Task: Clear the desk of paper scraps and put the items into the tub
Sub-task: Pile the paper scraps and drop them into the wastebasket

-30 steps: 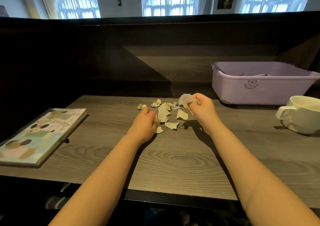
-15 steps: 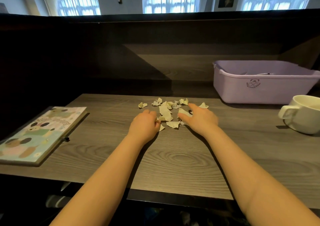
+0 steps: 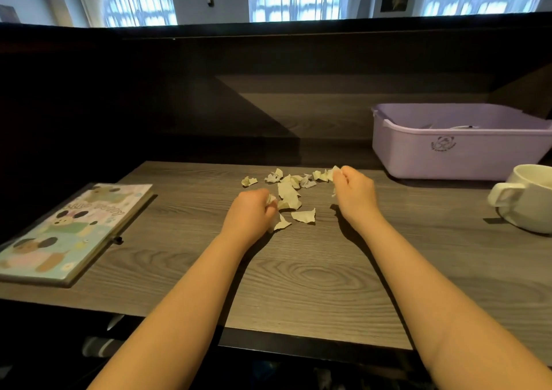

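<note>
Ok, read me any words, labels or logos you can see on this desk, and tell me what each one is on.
Notebook cover: a line of large lettering, blurred and seen at an angle; not readable.
Purple tub front wall: a round emblem with tiny lettering under it; too small to read.
White mug and paper scraps: no text shows.

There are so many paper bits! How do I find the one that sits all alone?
Start at the grey wooden desk and find the pile of torn paper scraps in its middle. Look to the left end of the pile's back row. The lone scrap lies there, small and crumpled, touching no other piece.
</note>
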Tool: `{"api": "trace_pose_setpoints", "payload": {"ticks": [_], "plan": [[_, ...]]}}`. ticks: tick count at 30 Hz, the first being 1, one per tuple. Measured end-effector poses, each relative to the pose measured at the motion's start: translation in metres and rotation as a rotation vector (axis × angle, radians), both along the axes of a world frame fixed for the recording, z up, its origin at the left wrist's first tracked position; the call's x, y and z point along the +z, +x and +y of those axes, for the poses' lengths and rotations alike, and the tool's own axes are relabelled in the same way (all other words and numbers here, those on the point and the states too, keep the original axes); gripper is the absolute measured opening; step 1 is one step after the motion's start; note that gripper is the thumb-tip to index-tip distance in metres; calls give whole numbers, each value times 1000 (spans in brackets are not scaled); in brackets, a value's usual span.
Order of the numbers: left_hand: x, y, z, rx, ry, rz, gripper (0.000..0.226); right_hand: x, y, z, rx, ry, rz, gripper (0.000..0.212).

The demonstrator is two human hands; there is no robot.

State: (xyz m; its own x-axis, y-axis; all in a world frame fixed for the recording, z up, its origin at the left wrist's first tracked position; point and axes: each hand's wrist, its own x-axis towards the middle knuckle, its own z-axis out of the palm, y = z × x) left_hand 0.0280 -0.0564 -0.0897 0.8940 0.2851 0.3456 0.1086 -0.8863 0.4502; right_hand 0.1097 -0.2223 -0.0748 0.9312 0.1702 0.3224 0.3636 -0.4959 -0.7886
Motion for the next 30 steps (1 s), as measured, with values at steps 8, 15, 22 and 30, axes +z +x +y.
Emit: {"api": "trace_pose_setpoints", "payload": {"ticks": [8,15,22,30], "plan": [[13,-7,2,22,-243,-86,28,21,-13,5,202,58,96,15],[20,-20,-6,-100,101,298,27,7,-15,7,314,-652,49,45],[14,-14,-12,-38,309,349,34,7,-17,11,336,-744,38,18],[13,-11,-14,-32,346,360,25,6,-20,11,331,-757,11,21]]}}
